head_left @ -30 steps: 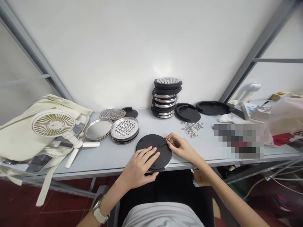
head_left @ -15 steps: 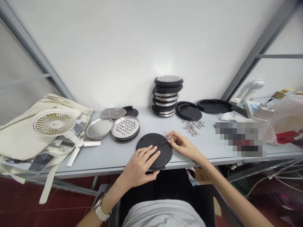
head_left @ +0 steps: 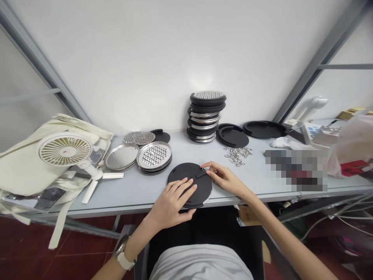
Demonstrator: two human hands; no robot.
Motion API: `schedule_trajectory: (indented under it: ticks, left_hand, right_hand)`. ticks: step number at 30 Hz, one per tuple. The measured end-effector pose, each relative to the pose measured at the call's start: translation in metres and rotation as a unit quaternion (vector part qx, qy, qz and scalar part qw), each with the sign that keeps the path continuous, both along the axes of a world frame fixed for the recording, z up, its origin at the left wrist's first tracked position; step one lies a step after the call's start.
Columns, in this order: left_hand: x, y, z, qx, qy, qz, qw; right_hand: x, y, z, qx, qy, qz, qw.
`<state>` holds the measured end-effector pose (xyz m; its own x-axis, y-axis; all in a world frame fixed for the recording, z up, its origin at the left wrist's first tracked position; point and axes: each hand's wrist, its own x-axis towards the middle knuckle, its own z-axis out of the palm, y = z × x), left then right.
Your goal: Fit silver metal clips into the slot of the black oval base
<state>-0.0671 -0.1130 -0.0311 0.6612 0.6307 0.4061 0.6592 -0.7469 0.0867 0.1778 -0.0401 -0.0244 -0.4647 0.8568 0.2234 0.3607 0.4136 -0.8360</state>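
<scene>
A black round grater holder (head_left: 203, 191) lies flat at the table's front edge, smooth side up, with a slim metal rim showing at its near right. My left hand (head_left: 175, 200) rests across its near left part, fingers on top and thumb at the near edge. At the far right edge of the holder, my right hand (head_left: 221, 177) pinches a small wire loop (head_left: 204, 169) between thumb and fingers. The loop touches the holder beside a straight slot; whether it is hooked in I cannot tell. Similar wire loops (head_left: 237, 156) lie in a pile beyond my right hand.
Round metal grater plates (head_left: 154, 155) and plain metal discs (head_left: 121, 156) stand left. At the back rises a stack of holders with plates (head_left: 206, 116); black holders (head_left: 233, 136) and a larger black tray (head_left: 264, 130) lie beside it. A white fan (head_left: 65, 149) rests on a cream bag (head_left: 23, 167).
The fingers of my right hand have shifted slightly at the holder's edge, and more of the wire loop shows. My left hand stays in place on the holder.
</scene>
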Motion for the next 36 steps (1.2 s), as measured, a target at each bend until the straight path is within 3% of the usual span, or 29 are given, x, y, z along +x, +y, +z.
schedule_trajectory:
  ticks: [11, 19, 26, 33, 36]
  left_hand:
    - [0.000, 0.001, -0.001, -0.007, -0.010, -0.001, 1.000]
    - [-0.002, 0.003, 0.021, -0.100, 0.032, -0.017, 0.994]
    - [0.008, 0.035, 0.040, -0.154, 0.022, -0.065, 0.986]
    - [0.019, 0.068, 0.061, -0.166, 0.029, -0.113, 0.979]
    - [0.034, 0.079, 0.064, -0.173, 0.002, -0.081, 0.982]
  right_hand:
    - [-0.001, 0.000, 0.000, 0.010, -0.016, -0.009, 1.000]
    - [0.016, -0.006, 0.004, 0.001, -0.032, -0.050, 0.998]
    - [0.028, 0.000, -0.002, -0.047, 0.060, -0.110, 0.991]
    - [0.038, 0.022, -0.001, -0.094, 0.108, -0.116, 0.983]
    - [0.034, 0.028, -0.002, -0.094, 0.109, -0.151, 0.978]
